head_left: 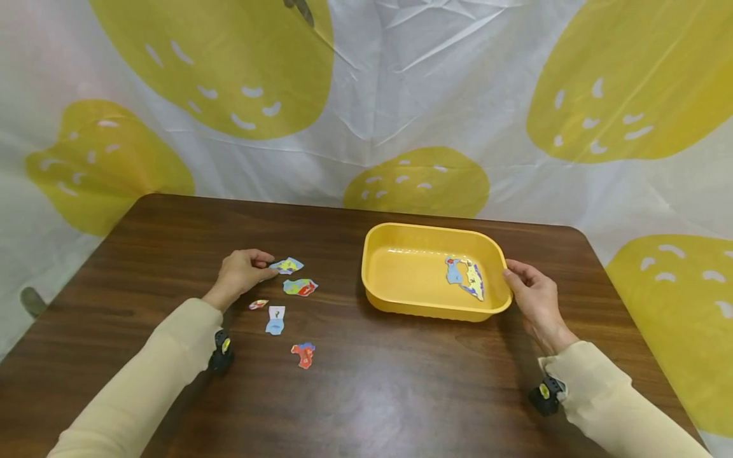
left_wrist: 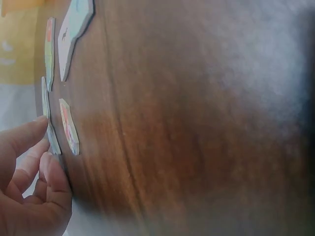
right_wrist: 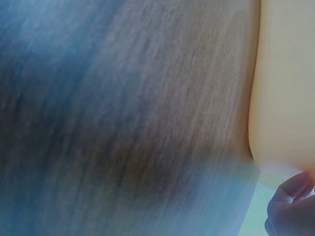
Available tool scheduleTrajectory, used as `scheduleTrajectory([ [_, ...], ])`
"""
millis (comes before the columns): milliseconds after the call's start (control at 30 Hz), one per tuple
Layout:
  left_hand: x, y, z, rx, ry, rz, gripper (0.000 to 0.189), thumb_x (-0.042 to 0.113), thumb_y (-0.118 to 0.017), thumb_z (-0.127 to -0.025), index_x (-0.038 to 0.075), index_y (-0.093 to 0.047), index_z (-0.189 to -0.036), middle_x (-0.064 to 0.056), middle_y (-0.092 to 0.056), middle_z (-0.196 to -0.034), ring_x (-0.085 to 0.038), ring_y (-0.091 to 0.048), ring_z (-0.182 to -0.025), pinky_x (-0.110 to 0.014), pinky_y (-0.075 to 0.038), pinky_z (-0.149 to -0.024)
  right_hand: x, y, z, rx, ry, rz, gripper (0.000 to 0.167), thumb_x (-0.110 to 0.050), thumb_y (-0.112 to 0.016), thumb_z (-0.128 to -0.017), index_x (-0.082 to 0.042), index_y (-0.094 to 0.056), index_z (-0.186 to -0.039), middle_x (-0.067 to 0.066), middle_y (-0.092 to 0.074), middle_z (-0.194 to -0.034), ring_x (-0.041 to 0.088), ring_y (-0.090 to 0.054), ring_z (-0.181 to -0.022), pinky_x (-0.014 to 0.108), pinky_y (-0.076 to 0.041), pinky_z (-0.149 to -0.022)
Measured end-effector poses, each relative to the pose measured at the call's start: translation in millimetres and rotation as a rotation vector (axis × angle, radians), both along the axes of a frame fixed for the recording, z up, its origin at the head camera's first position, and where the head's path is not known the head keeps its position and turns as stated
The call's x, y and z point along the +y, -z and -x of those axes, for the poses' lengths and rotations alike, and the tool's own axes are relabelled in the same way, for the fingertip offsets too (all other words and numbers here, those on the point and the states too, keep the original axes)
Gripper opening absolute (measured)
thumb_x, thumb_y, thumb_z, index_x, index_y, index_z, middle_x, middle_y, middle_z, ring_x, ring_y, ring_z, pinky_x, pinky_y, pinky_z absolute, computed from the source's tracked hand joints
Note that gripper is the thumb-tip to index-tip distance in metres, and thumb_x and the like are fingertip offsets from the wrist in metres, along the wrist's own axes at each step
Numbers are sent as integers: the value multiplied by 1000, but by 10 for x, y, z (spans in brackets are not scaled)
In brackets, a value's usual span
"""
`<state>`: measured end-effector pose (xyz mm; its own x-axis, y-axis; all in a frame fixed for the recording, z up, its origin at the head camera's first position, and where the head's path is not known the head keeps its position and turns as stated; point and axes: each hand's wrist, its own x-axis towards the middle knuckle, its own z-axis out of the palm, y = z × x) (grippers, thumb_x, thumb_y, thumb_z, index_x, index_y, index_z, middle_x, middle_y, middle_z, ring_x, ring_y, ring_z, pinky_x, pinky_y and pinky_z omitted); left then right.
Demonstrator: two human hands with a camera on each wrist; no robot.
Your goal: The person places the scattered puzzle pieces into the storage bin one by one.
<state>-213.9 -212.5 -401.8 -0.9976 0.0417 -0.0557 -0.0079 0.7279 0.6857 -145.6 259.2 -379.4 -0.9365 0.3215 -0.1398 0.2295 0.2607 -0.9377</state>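
My left hand (head_left: 243, 273) is at the left side of the table, pinching the near end of a flat blue-and-yellow puzzle piece (head_left: 288, 266) between thumb and fingers. Close by lie a green-and-red piece (head_left: 300, 287), a small red-and-white piece (head_left: 259, 305), a white-and-blue piece (head_left: 276, 320) and a red piece with a blue edge (head_left: 304, 355). In the left wrist view, the thumb tip meets the pinched piece's edge. With thumb over the rim, my right hand (head_left: 538, 302) grips the right end of a yellow plastic basin (head_left: 435, 307).
Inside the basin, toward its right end, are a light blue piece (head_left: 453, 271) and a yellow piece with purple edging (head_left: 474, 280). The dark wooden table (head_left: 366, 394) ends at the back against a white curtain (head_left: 275, 165) printed with yellow fruit.
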Motion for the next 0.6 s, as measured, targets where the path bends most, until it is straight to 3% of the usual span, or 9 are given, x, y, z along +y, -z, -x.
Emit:
scheduleTrajectory([
  [300,22,-17,0,10,9,51,26,17,-72,-82,1,-69,-102,-18,-67,-100,-31,-59,-95,-41,-44,-81,1,-5,-8,6,-4,-2,47,-20,-49,-98,6,-42,-136,0,-52,-103,4,-52,-86,11,-50,-71],
  [600,10,-30,13,-1,15,56,24,15,-74,-80,1,-67,-98,-16,-68,-95,-28,-60,-89,-33,-42,-73,-3,-6,-9,17,0,-11,45,-18,-49,-98,7,-43,-135,-1,-53,-100,3,-52,-84,11,-49,-69],
])
